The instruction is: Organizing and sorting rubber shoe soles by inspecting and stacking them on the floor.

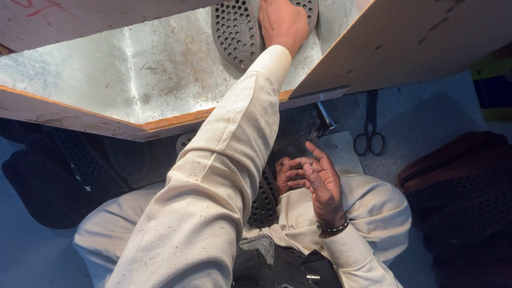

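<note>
— Where do we have our hands right now?

— Our left hand [282, 24] is stretched out far ahead, palm down and fingers spread flat on a dark grey perforated rubber sole piece [236, 33]. That sole lies on the scuffed galvanised metal sheet [160, 69] that covers the tabletop, near its far edge. The hand presses on it rather than closing around it.

— And the other one?

— Our right hand [320, 184] is down by our lap, palm turned up, fingers loosely curled and apart. We can't tell for sure whether it grips anything; its fingertips sit just beside a small dark reddish-brown piece [282, 173], which looks to be touching them.

— What is under that?

— A second black perforated sole [264, 200] lies on our lap, between the cream sleeve [213, 186] of the outstretched arm and the right hand. Most of it is hidden by the sleeve.

— Anything on the wrist?

— A dark beaded bracelet [333, 228] sits on the right wrist.

— What else is around us?

— A pair of black-handled metal scissors [370, 130] lies on the grey floor [426, 117] to the right, well apart from both hands. A pale wooden board [416, 37] slants across the upper right, over the metal sheet's edge. To the left, under the tabletop, we see a stack of dark perforated soles [69, 170], and another heap of dark soles [464, 186] at the right.
</note>
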